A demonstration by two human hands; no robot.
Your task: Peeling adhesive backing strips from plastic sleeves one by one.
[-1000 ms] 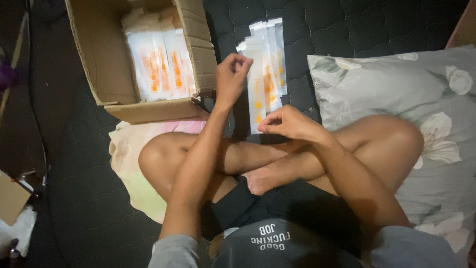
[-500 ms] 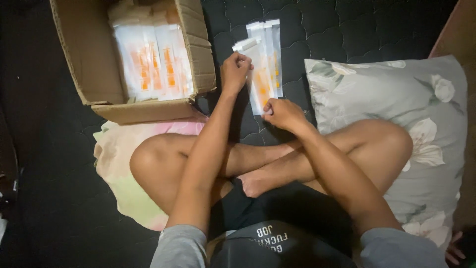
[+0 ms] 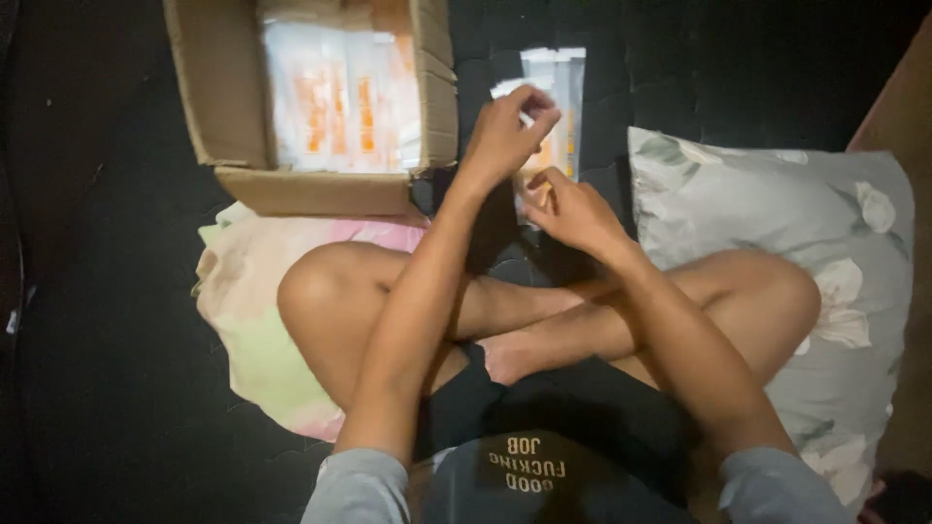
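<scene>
Both pinching one white-and-orange packet (image 3: 540, 155) at upper centre: left hand (image 3: 505, 136) fingers clamped on its top, right hand (image 3: 573, 209) fingers gripping its bottom.

An open brown cardboard box (image 3: 320, 107) sits at the top of the view on the dark floor, packed with clear flat packets (image 3: 340, 102) bearing orange panels. To its right lies a small stack of the same white-and-orange packets (image 3: 563, 82) — long, narrow, overlapping. One packet (image 3: 529, 155) is pinched between both hands, largely hidden by them.
</scene>
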